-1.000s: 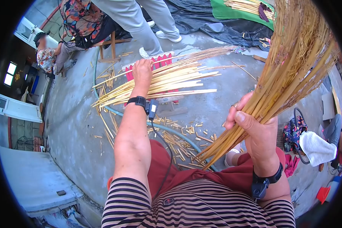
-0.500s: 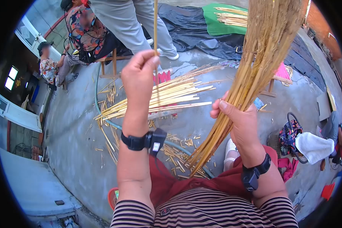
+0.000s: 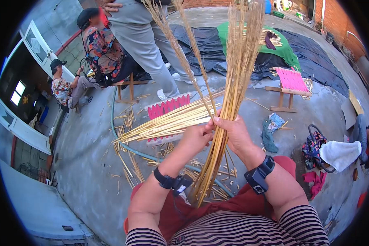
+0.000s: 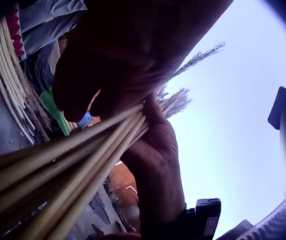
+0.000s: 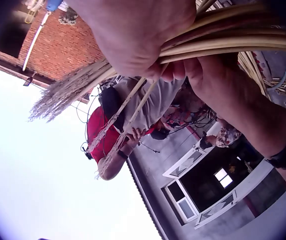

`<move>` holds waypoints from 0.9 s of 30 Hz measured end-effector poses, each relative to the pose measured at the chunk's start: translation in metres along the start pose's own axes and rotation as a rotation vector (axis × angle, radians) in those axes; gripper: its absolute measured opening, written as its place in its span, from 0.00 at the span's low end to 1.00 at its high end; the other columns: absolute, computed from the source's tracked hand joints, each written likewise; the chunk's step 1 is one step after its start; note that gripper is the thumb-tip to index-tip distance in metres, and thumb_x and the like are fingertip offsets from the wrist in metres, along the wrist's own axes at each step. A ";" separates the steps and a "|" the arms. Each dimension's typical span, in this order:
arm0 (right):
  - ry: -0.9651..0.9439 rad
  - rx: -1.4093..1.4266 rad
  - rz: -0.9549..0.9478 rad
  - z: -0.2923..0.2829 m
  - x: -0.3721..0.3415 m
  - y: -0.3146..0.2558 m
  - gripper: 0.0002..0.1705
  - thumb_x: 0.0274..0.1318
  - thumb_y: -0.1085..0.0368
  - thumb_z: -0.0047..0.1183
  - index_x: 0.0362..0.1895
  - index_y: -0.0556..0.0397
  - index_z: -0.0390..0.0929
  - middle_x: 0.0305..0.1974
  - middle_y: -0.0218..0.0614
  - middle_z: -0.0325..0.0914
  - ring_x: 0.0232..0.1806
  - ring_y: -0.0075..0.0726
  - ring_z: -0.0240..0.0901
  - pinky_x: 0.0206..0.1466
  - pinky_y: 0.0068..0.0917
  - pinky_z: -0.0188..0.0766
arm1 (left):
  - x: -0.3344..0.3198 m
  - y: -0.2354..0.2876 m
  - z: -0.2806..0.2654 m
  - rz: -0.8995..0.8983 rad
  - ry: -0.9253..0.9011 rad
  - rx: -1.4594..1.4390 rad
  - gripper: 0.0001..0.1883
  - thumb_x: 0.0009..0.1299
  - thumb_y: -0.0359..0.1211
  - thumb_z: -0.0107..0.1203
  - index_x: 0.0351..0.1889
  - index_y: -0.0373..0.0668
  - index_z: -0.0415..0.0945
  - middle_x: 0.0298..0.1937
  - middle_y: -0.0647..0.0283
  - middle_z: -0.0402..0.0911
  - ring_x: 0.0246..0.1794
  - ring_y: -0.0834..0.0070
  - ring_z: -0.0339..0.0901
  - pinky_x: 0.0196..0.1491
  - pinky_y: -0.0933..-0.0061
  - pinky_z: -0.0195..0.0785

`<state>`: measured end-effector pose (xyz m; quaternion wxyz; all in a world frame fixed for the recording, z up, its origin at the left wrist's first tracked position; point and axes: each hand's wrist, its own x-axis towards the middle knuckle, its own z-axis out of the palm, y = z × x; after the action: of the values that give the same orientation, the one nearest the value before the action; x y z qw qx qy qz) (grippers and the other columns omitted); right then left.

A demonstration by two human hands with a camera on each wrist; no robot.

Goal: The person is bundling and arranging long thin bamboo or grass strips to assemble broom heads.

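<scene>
My right hand (image 3: 235, 133) grips a bundle of reed stalks (image 3: 238, 82), held upright with the feathery tops away from me and the cut ends over my lap. Two stalks (image 3: 201, 61) lean left, apart from the bundle's tops, and meet it between my hands. At that spot the curled fingers of my left hand (image 3: 196, 139) pinch them against the bundle's side. In the left wrist view the bundle (image 4: 78, 175) runs past both hands; the right wrist view shows the two loose stalks (image 5: 125, 110) coming out below the fingers.
More stalks (image 3: 168, 121) lie across a low pink-topped stool (image 3: 170, 107) ahead. Cut pieces and a hose (image 3: 141, 153) are on the concrete. A standing person (image 3: 147, 45) is close in front; others sit at left. Another pink stool (image 3: 291, 80) and a bag (image 3: 313, 143) stand right.
My left hand has left the pile on the stool, raised a stalk and brought it right to the bundle. The bundle now stands more upright, nearer the middle.
</scene>
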<state>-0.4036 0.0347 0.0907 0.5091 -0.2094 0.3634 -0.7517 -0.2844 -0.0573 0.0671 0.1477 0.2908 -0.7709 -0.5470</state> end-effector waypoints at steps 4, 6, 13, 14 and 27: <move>0.031 -0.223 -0.068 0.000 0.015 0.018 0.12 0.54 0.72 0.53 0.42 0.57 0.67 0.30 0.38 0.75 0.28 0.30 0.75 0.32 0.24 0.75 | -0.002 0.027 -0.053 0.217 0.184 -0.178 0.09 0.66 0.27 0.52 0.43 0.36 0.75 0.35 0.64 0.79 0.32 0.81 0.76 0.33 0.79 0.73; -0.012 -0.307 -0.072 0.007 0.015 0.024 0.11 0.54 0.72 0.53 0.41 0.58 0.68 0.29 0.37 0.76 0.27 0.28 0.74 0.31 0.22 0.73 | -0.006 0.041 -0.059 0.273 0.311 -0.324 0.09 0.66 0.26 0.52 0.43 0.35 0.74 0.35 0.63 0.79 0.31 0.79 0.76 0.32 0.79 0.73; -0.033 -0.415 0.012 0.026 0.019 0.043 0.08 0.52 0.72 0.54 0.37 0.60 0.71 0.27 0.37 0.77 0.23 0.26 0.74 0.26 0.20 0.72 | -0.006 0.027 -0.078 0.273 0.394 -0.472 0.07 0.68 0.26 0.49 0.41 0.35 0.74 0.33 0.61 0.79 0.31 0.78 0.78 0.31 0.80 0.74; -0.037 -0.432 0.039 0.028 0.019 0.042 0.08 0.52 0.72 0.54 0.37 0.60 0.71 0.27 0.37 0.77 0.23 0.26 0.74 0.26 0.20 0.72 | -0.006 0.027 -0.081 0.259 0.388 -0.474 0.07 0.68 0.26 0.49 0.41 0.35 0.74 0.33 0.61 0.79 0.32 0.77 0.78 0.31 0.80 0.74; -0.060 -0.463 0.119 0.038 0.023 0.052 0.08 0.52 0.73 0.54 0.38 0.63 0.73 0.28 0.40 0.78 0.24 0.28 0.75 0.27 0.22 0.74 | -0.010 0.017 -0.098 0.173 0.319 -0.517 0.09 0.70 0.28 0.44 0.43 0.35 0.73 0.34 0.61 0.78 0.32 0.76 0.78 0.36 0.76 0.75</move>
<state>-0.3551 -0.0103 0.0745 0.5012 -0.3211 0.5225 -0.6104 -0.2281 -0.1212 0.1184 0.3820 0.2589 -0.5952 -0.6578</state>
